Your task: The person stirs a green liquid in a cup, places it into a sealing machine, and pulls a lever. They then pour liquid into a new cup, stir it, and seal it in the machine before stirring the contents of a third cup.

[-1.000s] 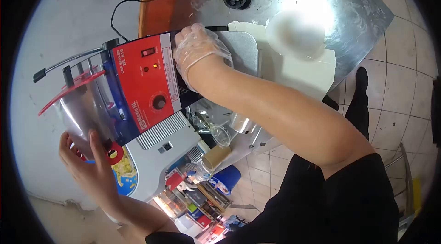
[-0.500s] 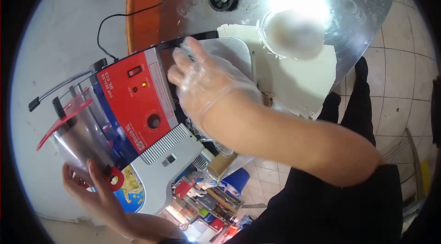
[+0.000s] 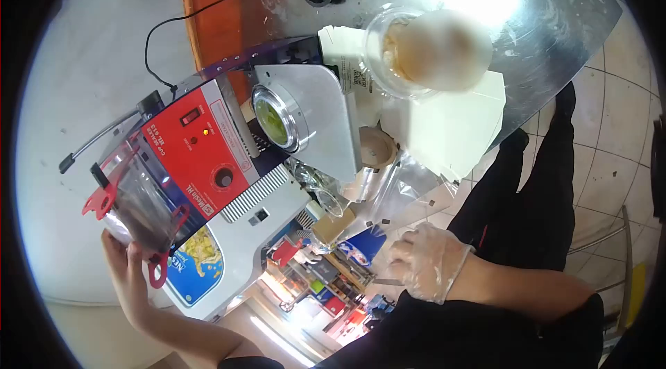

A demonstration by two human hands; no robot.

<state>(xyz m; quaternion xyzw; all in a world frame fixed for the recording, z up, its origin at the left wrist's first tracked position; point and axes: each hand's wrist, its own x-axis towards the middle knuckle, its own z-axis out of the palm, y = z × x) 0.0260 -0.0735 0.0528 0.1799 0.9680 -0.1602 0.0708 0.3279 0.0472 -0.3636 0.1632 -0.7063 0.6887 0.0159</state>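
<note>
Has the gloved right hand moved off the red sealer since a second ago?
Yes. The right hand has left the red sealer and pulled back toward the body, low in view; the left hand grips the clear cover.

Clear glove (image 3: 424, 279) on right grip (image 3: 430, 268), left grip (image 3: 127, 261) bare, clothing (image 3: 485, 331) apparently black

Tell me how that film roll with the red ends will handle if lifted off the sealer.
Film roll probably light: it looks clear and hollow. Its glossy wrap is likely slippery, so the left hand does better on the red ends. Set down, it may roll, being round.
</note>
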